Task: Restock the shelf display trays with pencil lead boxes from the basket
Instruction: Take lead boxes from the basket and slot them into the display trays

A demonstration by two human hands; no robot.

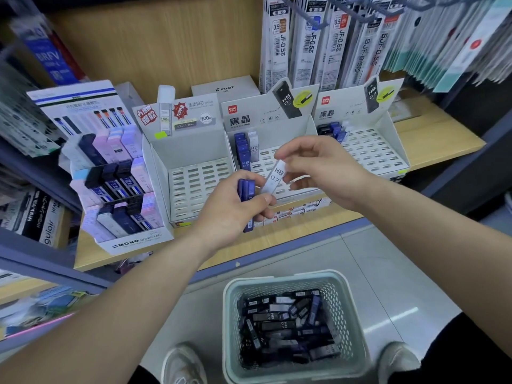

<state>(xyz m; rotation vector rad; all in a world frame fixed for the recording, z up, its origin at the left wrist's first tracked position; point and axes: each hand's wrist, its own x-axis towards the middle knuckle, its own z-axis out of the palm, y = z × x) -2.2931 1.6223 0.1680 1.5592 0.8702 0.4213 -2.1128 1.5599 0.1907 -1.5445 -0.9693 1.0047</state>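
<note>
Above shelf edge, before middle white slotted cardboard display tray (pixel 279 131): right hand (pixel 318 164) pinches white flat HB 0.7 lead box (pixel 274 178), long axis steeply tilted, top leaning right. Left hand (pixel 232 214) grips dark blue lead boxes (pixel 246 189). Empty slots directly beyond; right hand nearer. Pale mesh plastic basket (pixel 230 300) on floor below.

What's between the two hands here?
In the head view, a white HB 0.7 lead box, pinched by the right hand; the left hand grips blue lead boxes.

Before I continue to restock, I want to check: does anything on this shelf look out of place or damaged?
Nothing looks damaged or spilled. Only the mixing stands out: in the right tray, black, blue and pale boxes crowd one back corner together.
</note>
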